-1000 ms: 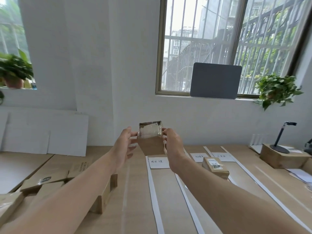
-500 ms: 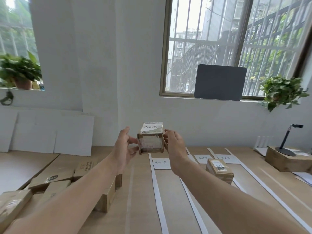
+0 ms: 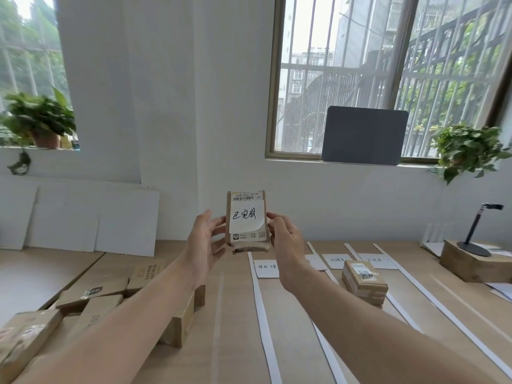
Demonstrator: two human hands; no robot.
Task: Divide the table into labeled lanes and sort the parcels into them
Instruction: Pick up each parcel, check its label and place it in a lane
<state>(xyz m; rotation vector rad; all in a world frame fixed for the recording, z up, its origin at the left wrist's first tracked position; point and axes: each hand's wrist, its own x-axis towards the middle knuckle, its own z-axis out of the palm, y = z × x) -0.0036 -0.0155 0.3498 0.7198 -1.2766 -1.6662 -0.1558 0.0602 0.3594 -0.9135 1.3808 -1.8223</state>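
Holds a small brown parcel (image 3: 246,221) upright in the air, above the far part of the bench (image 3: 235,328) and clear of it, labelled face toward the camera, with a handwritten white note (image 3: 246,217) stuck over the printed label. Clasps it from both sides: left hand (image 3: 203,239) with thumb and fingertips curled onto its left edge, right hand (image 3: 285,239) pinching its right edge. Below and beyond, lying on the bench: long white strips (image 3: 264,314) marking lanes, with handwritten label cards (image 3: 266,268) at their far ends. Further right, a second parcel (image 3: 364,281) resting near the cards. At the near left, under the left forearm, a loose pile of brown parcels (image 3: 91,303).
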